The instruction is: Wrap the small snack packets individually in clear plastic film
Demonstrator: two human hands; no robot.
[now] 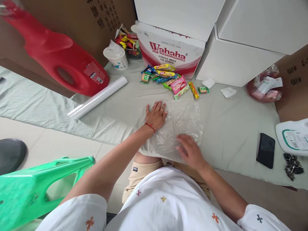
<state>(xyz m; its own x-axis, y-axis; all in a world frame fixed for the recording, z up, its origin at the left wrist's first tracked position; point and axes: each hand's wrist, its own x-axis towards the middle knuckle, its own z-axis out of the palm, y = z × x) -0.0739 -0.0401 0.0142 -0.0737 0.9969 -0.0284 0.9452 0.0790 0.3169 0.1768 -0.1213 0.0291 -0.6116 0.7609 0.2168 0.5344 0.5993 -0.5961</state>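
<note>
A clear plastic bag [184, 120] lies spread flat on the grey-green cloth in front of me. My left hand [156, 115] rests palm down on its left edge with the fingers spread; a red string bracelet circles the wrist. Over the bag's near right part is my right hand [189, 149], smeared by motion, so its fingers are hard to read. It is unclear whether it touches the plastic. Just beyond the bag sits a pile of small wrapped snacks [166, 73], with a pink packet [179, 85] and a yellow one [193, 90] at its right.
Behind the snacks stands a Wahaba-style water carton printed "Wahaha" [168, 48]. At left are a plastic-wrap roll [98, 98], a red jug [64, 57] and a paper cup [116, 57]. A phone [265, 150], keys [293, 166] and a white bottle [293, 136] lie right. A green stool [40, 183] stands below left.
</note>
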